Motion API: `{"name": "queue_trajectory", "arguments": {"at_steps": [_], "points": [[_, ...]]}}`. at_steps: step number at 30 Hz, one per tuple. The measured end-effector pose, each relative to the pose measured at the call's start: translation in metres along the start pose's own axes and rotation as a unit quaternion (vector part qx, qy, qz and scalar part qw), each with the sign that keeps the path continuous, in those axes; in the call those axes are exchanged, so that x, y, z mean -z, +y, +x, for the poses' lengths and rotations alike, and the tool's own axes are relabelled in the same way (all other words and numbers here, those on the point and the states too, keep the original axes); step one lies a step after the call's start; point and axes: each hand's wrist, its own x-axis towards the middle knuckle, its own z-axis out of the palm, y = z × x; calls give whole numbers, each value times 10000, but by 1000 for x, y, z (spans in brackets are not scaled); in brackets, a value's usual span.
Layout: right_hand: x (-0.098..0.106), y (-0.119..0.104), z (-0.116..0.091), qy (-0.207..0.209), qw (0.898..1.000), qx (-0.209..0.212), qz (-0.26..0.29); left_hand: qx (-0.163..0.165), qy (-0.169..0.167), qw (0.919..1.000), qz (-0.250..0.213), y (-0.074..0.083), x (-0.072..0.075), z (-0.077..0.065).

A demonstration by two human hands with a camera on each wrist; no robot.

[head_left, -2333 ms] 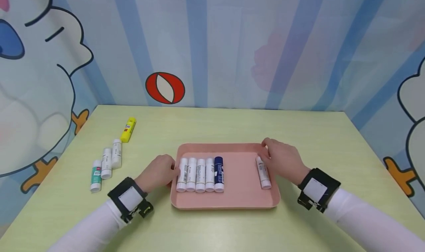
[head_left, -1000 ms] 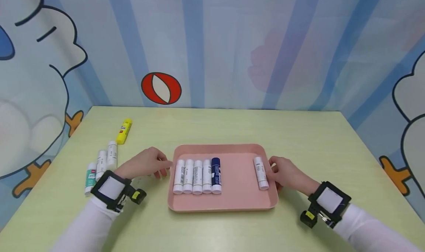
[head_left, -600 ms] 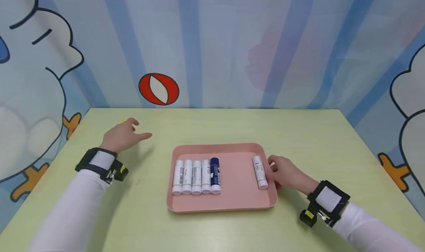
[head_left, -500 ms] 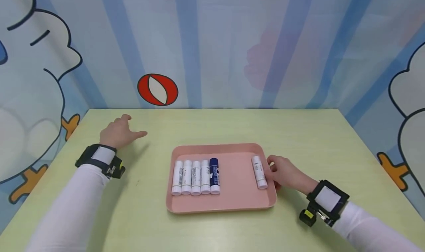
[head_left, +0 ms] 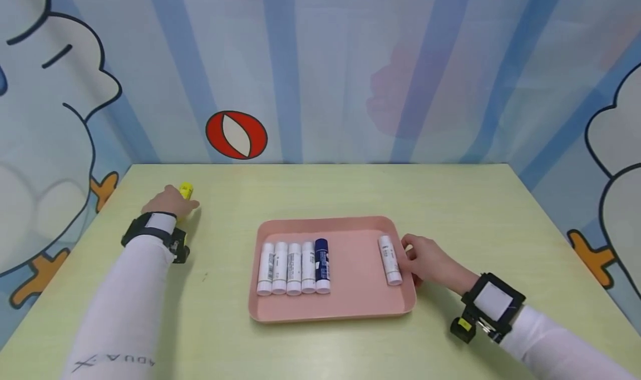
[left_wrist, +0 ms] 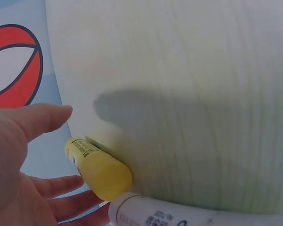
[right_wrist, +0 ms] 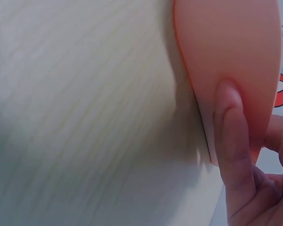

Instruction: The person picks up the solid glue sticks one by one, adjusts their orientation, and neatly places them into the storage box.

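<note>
My left hand (head_left: 167, 200) is at the far left of the table, beside a yellow glue stick (head_left: 186, 190) whose far end shows past it. In the left wrist view the thumb stands apart from the yellow glue stick (left_wrist: 104, 172), and the other fingers reach along its far side. A white glue stick (left_wrist: 160, 214) lies right against its near end. My right hand (head_left: 433, 262) pinches the right rim of a pink tray (head_left: 355, 263). In the right wrist view a finger (right_wrist: 233, 132) lies along the tray's outer wall, with the thumb over the rim.
Inside the tray, several white glue sticks (head_left: 294, 269) and a dark blue one (head_left: 323, 266) lie in a row at the left. Another white glue stick (head_left: 390, 260) lies alone at the right. A printed cloth backdrop (head_left: 320, 63) stands behind the table (head_left: 320, 352).
My left hand has left the tray's left side and moved to the far left, down beside the yellow glue stick. My right hand slid nearer along the tray's right rim, then stayed.
</note>
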Motion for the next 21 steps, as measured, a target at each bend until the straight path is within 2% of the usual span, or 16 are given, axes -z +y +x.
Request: {"name": "queue_trajectory", "arguments": {"at_steps": [2, 11, 21], "points": [[0, 0, 0, 3, 10000, 15, 25, -37, 30, 10000, 13, 1, -1, 0], [-2, -1, 1, 14, 10000, 65, -22, -131, 570, 9979, 261, 3, -3, -8], [-3, -5, 2, -17, 10000, 29, -77, -83, 630, 9979, -90, 0, -1, -12]]}}
